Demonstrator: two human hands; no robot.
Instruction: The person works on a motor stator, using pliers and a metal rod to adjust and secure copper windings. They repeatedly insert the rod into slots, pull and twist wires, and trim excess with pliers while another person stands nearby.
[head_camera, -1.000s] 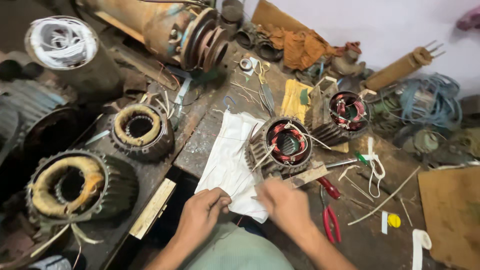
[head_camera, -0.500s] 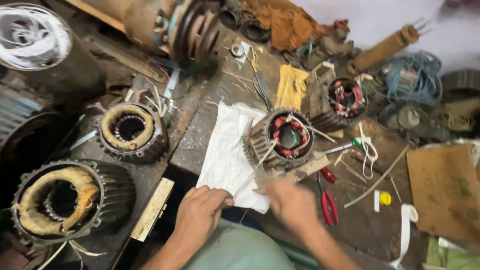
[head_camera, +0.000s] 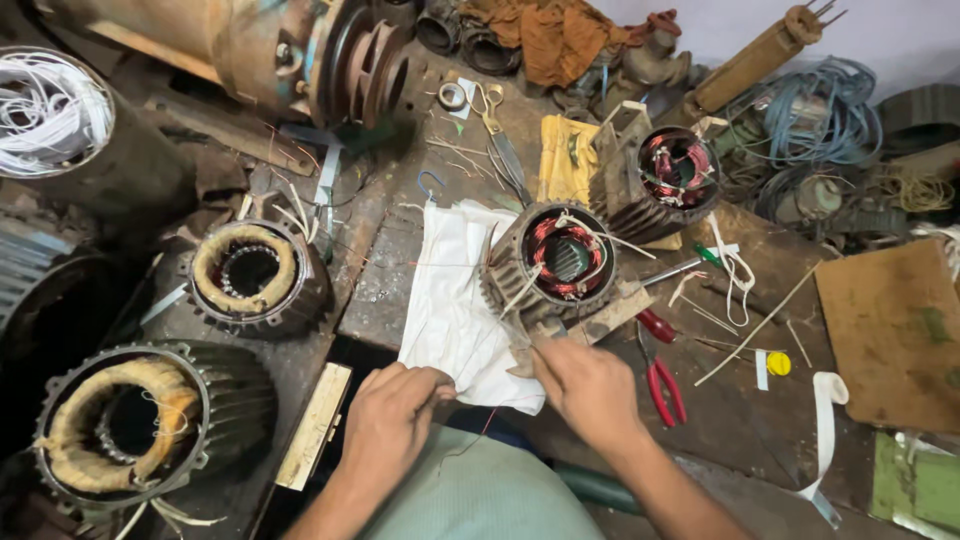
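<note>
Both forearms were bare to the frame's edge, with no sleeves, watch or gloves showing. The left hand (head_camera: 388, 425) and right hand (head_camera: 590, 388) carried no rings that could be made out. Between the forearms lay pale green cloth (head_camera: 480, 500), plain and unpatterned.

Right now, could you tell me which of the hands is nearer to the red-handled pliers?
The right hand: it sits just left of the red-handled pliers. The left hand is farther off, pinching the white cloth.
</note>
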